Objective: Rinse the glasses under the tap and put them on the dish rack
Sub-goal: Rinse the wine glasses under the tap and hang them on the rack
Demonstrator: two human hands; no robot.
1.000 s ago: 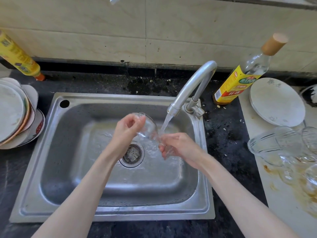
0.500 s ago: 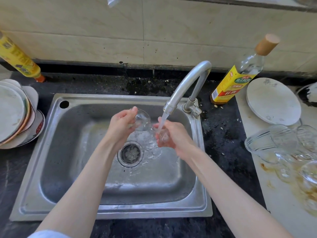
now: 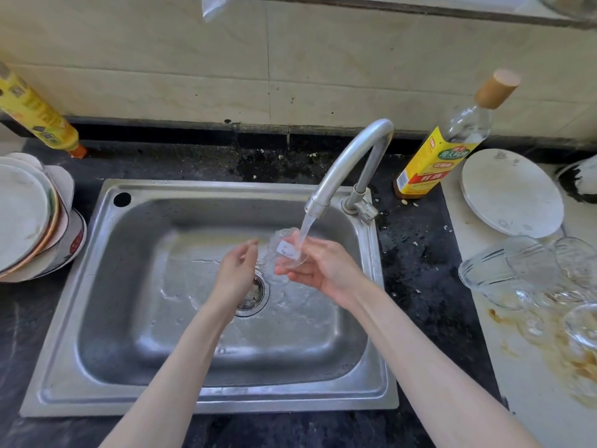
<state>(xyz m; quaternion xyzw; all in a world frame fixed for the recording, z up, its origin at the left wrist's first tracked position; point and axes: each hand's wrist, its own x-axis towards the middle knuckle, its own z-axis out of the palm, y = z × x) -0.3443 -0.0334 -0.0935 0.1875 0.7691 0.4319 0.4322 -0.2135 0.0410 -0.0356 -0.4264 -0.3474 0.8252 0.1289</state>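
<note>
A small clear glass (image 3: 287, 250) with a white label lies on its side under the running tap (image 3: 349, 163), over the steel sink (image 3: 106, 286). My right hand (image 3: 323, 270) holds the glass from below, palm up, fingers curled round it. Water from the spout strikes the glass and my right fingers. My left hand (image 3: 237, 273) hovers just left of the glass above the drain, fingers loosely bent and holding nothing. Several more clear glasses (image 3: 523, 273) lie on the white board to the right of the sink.
A stack of plates (image 3: 29, 218) sits left of the sink. A white plate (image 3: 510, 192) and a yellow-labelled bottle (image 3: 445, 150) stand at the back right, with another yellow bottle (image 3: 35, 114) at the back left. The white board (image 3: 533, 383) carries brown stains.
My left hand has let go of the glass and drawn back to the left. The glass now rests in my right hand alone, turned so its label faces up.
</note>
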